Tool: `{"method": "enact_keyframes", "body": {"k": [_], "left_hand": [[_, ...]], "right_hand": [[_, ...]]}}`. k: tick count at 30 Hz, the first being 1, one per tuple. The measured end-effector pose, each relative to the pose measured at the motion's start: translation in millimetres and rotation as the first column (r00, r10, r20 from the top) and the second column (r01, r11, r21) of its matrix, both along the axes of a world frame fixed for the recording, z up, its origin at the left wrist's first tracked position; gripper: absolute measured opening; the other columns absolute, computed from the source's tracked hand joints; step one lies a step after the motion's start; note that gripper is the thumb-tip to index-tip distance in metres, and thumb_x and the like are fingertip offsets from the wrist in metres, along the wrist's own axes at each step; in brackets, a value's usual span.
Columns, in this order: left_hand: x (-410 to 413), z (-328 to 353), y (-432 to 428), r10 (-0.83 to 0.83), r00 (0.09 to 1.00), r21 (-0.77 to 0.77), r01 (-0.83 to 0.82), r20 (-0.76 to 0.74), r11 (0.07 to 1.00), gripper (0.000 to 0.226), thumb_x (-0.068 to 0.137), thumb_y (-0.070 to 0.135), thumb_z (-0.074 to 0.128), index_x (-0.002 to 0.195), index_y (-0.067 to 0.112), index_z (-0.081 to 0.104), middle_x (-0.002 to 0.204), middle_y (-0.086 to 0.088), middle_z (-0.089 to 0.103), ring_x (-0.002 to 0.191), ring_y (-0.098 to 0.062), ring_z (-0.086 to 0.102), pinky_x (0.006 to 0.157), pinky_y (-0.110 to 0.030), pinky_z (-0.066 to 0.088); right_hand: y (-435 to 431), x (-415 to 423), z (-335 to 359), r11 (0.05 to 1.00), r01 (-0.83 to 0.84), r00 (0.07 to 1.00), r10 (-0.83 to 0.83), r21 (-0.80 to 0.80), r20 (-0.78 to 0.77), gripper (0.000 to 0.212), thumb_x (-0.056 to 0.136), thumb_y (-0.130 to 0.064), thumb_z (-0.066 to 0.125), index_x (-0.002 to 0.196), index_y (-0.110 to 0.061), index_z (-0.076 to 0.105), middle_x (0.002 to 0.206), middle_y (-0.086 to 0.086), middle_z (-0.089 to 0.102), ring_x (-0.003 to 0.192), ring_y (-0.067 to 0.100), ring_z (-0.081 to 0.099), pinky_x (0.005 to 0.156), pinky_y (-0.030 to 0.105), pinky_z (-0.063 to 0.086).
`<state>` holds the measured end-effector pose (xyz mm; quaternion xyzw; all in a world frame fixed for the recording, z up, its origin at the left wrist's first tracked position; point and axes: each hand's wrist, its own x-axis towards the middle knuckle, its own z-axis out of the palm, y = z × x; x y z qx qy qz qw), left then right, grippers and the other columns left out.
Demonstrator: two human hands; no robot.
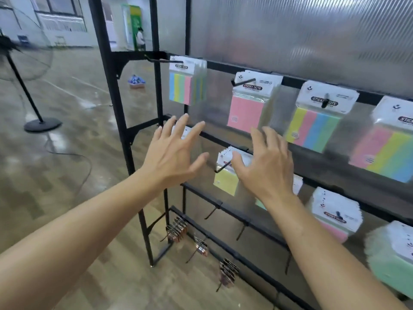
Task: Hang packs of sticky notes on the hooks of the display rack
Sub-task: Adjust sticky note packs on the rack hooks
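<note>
Held left hand (pixel 172 153) and right hand (pixel 266 162) open before the black metal display rack (pixel 105 63), fingers spread, gripping nothing. Held the right thumb at the clear-wrapped yellow sticky-note packs (pixel 225 181), hung on a middle-row black wire hook (pixel 221 169), probably to square them.

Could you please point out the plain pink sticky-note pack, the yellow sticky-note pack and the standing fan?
plain pink sticky-note pack (pixel 244 114): head view, on the pink pad face.
yellow sticky-note pack (pixel 225 183): head view, on the yellow pad face.
standing fan (pixel 42 125): head view, on its round base.
</note>
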<state>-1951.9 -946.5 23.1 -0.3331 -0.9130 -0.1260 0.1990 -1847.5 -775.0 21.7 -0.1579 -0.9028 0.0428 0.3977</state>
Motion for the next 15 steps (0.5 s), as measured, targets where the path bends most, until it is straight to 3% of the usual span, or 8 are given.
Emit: {"method": "enact_keyframes", "body": {"k": [7,10,12,15], "left_hand": [[-98,8,29,-0.001,0.999,0.039,0.002,-0.04,0.999,0.067,0.094,0.054,0.04,0.152,0.026,0.021,0.159,-0.017,0.019,0.145,-0.038,0.015,0.115,-0.05,0.021],[-131,10,33,-0.04,0.999,0.171,0.034,0.031,0.985,0.078,0.094,0.048,0.049,0.155,0.02,0.009,0.161,-0.017,0.007,0.147,-0.036,0.008,0.118,-0.048,0.016],[-148,11,36,-0.075,0.988,0.313,0.03,0.134,0.949,0.088,0.093,0.046,0.053,0.155,0.017,-0.001,0.161,-0.018,-0.003,0.149,-0.034,0.001,0.119,-0.047,0.01],[-172,15,39,-0.142,0.956,0.438,0.016,0.255,0.899,0.095,0.092,0.045,0.058,0.155,0.013,-0.006,0.159,-0.023,-0.004,0.148,-0.036,0.003,0.12,-0.049,0.012]], "right_hand": [[0,-75,0,0.989,0.102,0.962,-0.125,-0.105,-0.241,0.064,0.079,-0.031,0.068,0.132,-0.004,0.044,0.134,0.025,0.043,0.118,0.039,0.04,0.093,0.049,0.042],[-4,-98,0,0.974,0.116,0.923,-0.178,-0.196,-0.341,0.076,0.08,-0.034,0.071,0.139,-0.01,0.028,0.139,0.023,0.036,0.121,0.032,0.035,0.093,0.05,0.048],[-8,-108,1,0.958,0.118,0.892,-0.218,-0.262,-0.395,0.084,0.079,-0.037,0.073,0.142,-0.014,0.02,0.141,0.023,0.032,0.125,0.03,0.034,0.097,0.044,0.047],[-15,-118,1,0.921,0.146,0.848,-0.304,-0.361,-0.434,0.091,0.079,-0.034,0.075,0.146,-0.005,0.021,0.141,0.024,0.03,0.124,0.022,0.029,0.097,0.023,0.036]]}}
